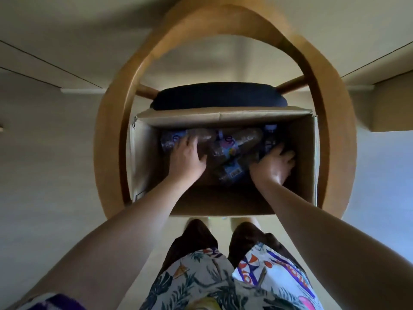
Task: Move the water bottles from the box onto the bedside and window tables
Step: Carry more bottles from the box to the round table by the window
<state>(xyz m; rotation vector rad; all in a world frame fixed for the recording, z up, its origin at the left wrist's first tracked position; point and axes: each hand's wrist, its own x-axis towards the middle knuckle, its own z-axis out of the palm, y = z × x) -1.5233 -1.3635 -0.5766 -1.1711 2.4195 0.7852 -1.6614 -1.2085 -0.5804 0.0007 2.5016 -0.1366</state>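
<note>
Standing over the open brown cardboard box (223,118), which sits on the seat of a curved wooden armchair (116,113) with a dark cushion (219,96) just behind the box's far wall. Both arms reach down inside.

The clear plastic water bottles with blue-and-pink labels (225,151) lie jumbled on their sides along the box's far half, overlapping; I cannot count them in this dim light. None is out of the box, so I judge the task barely begun.

My left hand (186,157) rests on a bottle at the box's far-left corner, fingers curving over its body, thumb toward the box's middle. It looks like a grip forming, though how far the fingers wrap is hidden.

My right hand (273,165) is low against the box's right wall, fingers spread and bent down over a dark-capped bottle there. Whether it has closed round it I cannot tell; the fingertips vanish in shadow.

Reaching with both at once makes sense: one bottle per hand, fewer trips. Bottles lying flat will want a grasp round the middle.

Near the box's front edge: my patterned shirt (201,280) and dark shorts (196,236).
</note>
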